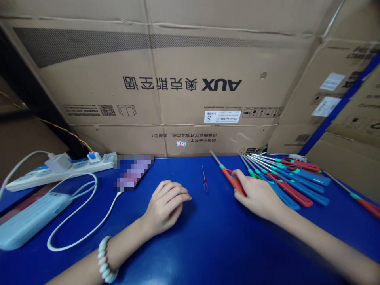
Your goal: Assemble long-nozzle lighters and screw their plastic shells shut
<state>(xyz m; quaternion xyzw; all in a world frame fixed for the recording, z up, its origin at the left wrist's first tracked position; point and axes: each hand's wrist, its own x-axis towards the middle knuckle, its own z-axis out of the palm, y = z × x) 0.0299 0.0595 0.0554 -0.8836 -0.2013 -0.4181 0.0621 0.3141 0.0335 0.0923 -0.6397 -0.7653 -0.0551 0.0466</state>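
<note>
An orange long-necked lighter point(233, 180) is gripped in my right hand point(258, 196), its metal tube pointing away toward the cardboard. Just right of that hand, several red and blue long-necked lighters point(292, 189) lie fanned out on the blue table, tubes toward the back. My left hand point(166, 206) is above the table with its fingers loosely curled together, and I see nothing in it. Between my hands lies a small screwdriver point(205, 185) with a clear purple handle, touched by neither. A bead bracelet point(104, 259) circles my left wrist.
Cardboard panels point(178, 59) wall the back and right of the blue table point(196, 249). On the left are a power strip point(74, 171), a light-blue power bank point(34, 219), a white cable point(71, 245) and a blurred phone point(135, 170). Another orange lighter point(366, 205) lies far right.
</note>
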